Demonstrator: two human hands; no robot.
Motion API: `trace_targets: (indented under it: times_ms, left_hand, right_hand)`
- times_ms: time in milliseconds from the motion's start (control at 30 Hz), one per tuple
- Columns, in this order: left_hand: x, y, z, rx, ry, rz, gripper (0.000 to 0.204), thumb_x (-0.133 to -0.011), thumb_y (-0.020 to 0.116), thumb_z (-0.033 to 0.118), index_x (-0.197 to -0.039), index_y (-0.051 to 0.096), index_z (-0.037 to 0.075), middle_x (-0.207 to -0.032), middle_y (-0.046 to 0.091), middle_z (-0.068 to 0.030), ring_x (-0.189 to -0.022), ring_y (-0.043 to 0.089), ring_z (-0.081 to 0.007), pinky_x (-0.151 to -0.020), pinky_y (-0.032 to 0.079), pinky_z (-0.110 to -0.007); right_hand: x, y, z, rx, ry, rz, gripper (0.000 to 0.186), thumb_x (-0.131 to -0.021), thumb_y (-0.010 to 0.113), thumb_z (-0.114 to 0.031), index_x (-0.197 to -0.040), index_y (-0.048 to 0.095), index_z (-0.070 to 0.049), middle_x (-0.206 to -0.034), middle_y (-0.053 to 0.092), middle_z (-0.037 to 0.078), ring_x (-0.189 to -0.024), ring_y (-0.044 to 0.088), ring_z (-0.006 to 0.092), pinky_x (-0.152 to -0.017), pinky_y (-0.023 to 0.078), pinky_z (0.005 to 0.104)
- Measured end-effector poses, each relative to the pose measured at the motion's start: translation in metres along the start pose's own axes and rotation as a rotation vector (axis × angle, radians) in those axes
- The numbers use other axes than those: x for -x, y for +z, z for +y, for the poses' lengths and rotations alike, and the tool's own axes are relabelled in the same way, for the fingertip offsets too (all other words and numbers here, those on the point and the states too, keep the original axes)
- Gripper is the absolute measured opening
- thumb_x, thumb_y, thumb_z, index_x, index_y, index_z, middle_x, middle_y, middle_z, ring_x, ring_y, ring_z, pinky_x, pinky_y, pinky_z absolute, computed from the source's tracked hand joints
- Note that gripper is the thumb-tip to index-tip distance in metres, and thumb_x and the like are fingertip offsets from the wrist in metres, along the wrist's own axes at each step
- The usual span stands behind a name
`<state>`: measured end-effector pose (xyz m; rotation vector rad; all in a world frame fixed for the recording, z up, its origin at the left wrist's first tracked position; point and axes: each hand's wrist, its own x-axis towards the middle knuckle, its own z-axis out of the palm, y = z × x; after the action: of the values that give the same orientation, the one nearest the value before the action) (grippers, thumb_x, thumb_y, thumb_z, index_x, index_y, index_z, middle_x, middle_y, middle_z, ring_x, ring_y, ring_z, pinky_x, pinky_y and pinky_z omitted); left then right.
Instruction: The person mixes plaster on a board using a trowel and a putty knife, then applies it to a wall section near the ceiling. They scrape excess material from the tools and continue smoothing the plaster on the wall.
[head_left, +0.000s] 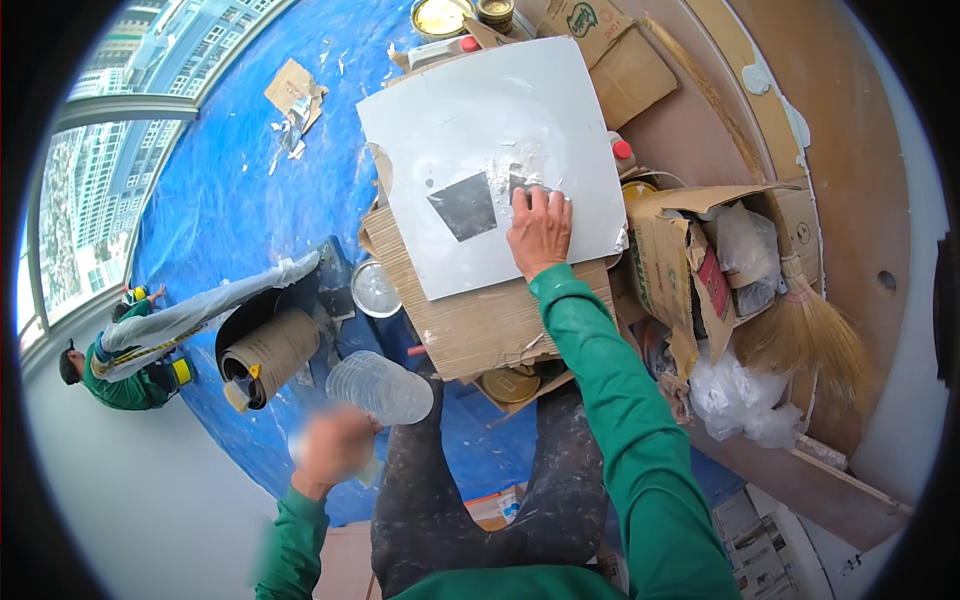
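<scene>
One broad blue plastic sheet [230, 190] covers the floor on the left and far sides of my view. A co-worker in green [130, 385] is low down at its left edge. In the middle I have a square-cornered white flat board [560, 90] lying over brown corrugated cardboard [480, 330], which shows along the near side. To the right, I see an open brown cardboard carton [660, 275] with plastic bags, and a straw-coloured broom head [805, 335] fanned out just beside it. Near left is a clear ribbed plastic bottle [375, 388], lying tilted. My left hand [335, 445] is right by it; the hand is blurred, so I cannot tell how far it is closed or whether it grips the bottle. My right hand [541, 230] reaches far over the board, palm down, fingers bent and close together, their tips at a partly covered dark grey flat piece [517, 183]; I can't tell whether they grip it or only press on it. Just left of that hand, a four-sided dark grey flat piece [463, 207] lies untouched on the board. White crumbs [525, 158] are scattered just beyond my fingertips.
</scene>
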<state>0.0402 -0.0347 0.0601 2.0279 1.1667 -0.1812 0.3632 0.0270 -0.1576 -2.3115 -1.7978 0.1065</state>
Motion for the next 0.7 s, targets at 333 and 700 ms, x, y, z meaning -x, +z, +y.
trace_targets:
  times_ms: [333,700]
  left_hand:
    - [0.030,-0.020,-0.029,-0.021,0.065,0.131,0.014,-0.071,0.073,0.002,-0.079,0.061,0.006,-0.065,0.053,-0.0095,-0.055,0.056,-0.0320,-0.049,0.043,-0.039]
    - [0.076,-0.088,0.021,-0.261,0.465,-0.013,0.015,-0.076,0.069,0.014,-0.087,0.059,0.012,-0.074,0.053,-0.0057,-0.055,0.056,-0.0272,-0.050,0.042,-0.038]
  right_hand:
    - [0.047,0.043,0.036,-1.188,1.235,0.090,0.035,-0.083,0.072,-0.015,-0.112,0.061,0.002,-0.098,0.066,0.009,-0.090,0.063,0.0223,-0.072,0.050,0.0372]
    - [0.255,-0.170,-0.094,-1.019,0.773,-0.304,0.043,-0.081,0.073,-0.022,-0.118,0.063,-0.002,-0.094,0.072,0.016,-0.081,0.071,0.0188,-0.071,0.055,0.0335]
